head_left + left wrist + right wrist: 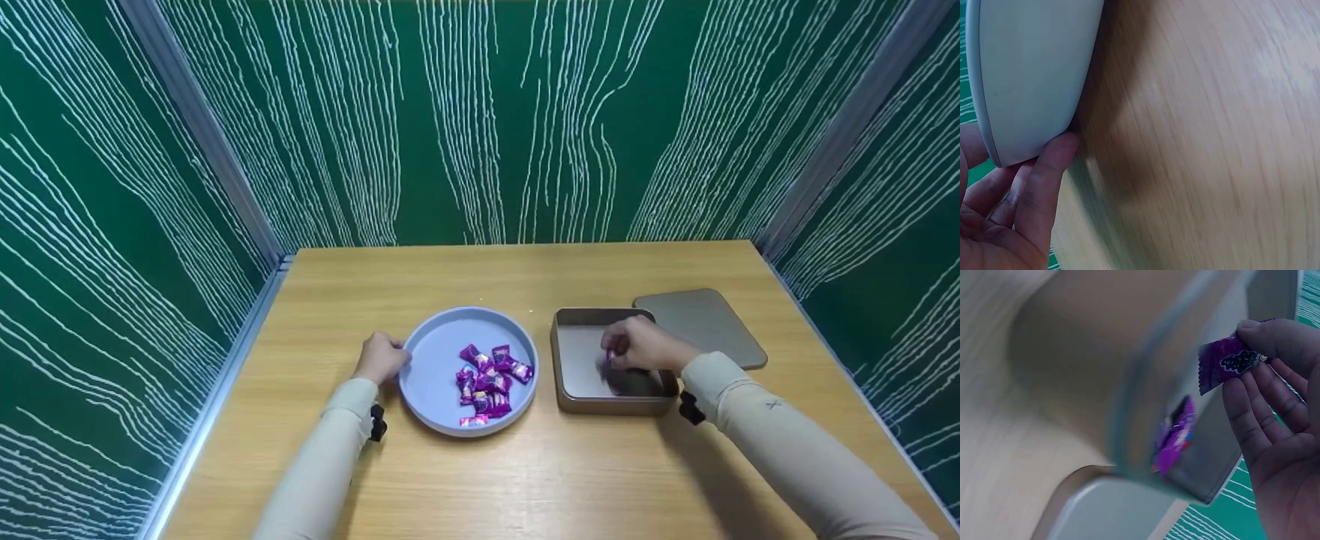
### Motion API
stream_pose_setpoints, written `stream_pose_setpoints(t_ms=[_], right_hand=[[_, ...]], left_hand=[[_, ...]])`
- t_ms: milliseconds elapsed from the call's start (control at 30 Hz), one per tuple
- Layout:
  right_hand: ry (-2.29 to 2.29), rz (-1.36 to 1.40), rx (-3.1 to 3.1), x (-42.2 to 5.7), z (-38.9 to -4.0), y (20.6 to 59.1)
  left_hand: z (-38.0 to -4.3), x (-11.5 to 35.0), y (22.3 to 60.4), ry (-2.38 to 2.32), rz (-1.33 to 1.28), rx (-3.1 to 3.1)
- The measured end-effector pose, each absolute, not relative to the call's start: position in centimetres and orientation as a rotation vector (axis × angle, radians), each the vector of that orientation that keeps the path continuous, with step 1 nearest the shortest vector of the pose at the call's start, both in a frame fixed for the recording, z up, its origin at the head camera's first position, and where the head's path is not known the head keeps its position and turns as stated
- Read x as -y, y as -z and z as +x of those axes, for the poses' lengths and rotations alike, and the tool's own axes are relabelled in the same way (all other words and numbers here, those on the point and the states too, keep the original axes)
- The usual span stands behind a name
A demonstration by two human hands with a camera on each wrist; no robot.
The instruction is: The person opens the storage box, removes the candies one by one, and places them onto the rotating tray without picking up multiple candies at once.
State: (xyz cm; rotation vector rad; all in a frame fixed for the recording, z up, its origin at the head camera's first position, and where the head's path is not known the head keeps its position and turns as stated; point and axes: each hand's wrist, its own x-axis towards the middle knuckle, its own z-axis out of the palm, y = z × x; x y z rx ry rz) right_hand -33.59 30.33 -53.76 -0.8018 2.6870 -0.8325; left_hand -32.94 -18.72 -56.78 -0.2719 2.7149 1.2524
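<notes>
My left hand (381, 358) pinches the left edge of a round pale dish (431, 360), thumb and fingers at its side wall in the left wrist view. Purple wrapped candies (491, 381) lie in a pile toward the dish's right half. Over the open rectangular tin (581, 375), my right hand (639, 343) holds one purple wrapped candy (1233, 360) between thumb and fingertips. The right wrist view shows a picture of dark grapes on its wrapper. Another purple wrapped shape (1176, 436) appears inside the tin, partly hidden by its blurred rim.
The tin's flat lid (709, 326) lies behind and right of the tin. All stand on a wooden table (480, 487), with green, white-lined panels (465, 120) at the back and both sides. Small pale specks lie behind the dish.
</notes>
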Motion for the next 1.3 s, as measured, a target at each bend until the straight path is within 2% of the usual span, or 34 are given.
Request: stream_pose_setpoints(t_ms=[533, 1000, 1300], right_hand=[[1.070, -0.669, -2.670, -25.5, -33.0, 51.9], [1.165, -0.829, -2.668, -20.1, -32.9, 51.8], [1.166, -0.838, -2.662, -16.7, -32.6, 52.2]], left_hand=[[-32.3, 18.5, 56.6, -1.324, -0.313, -2.655], [-32.4, 18.5, 56.7, -1.297, -0.268, -2.712], [-32.1, 18.4, 56.5, -1.301, -0.272, -2.708]])
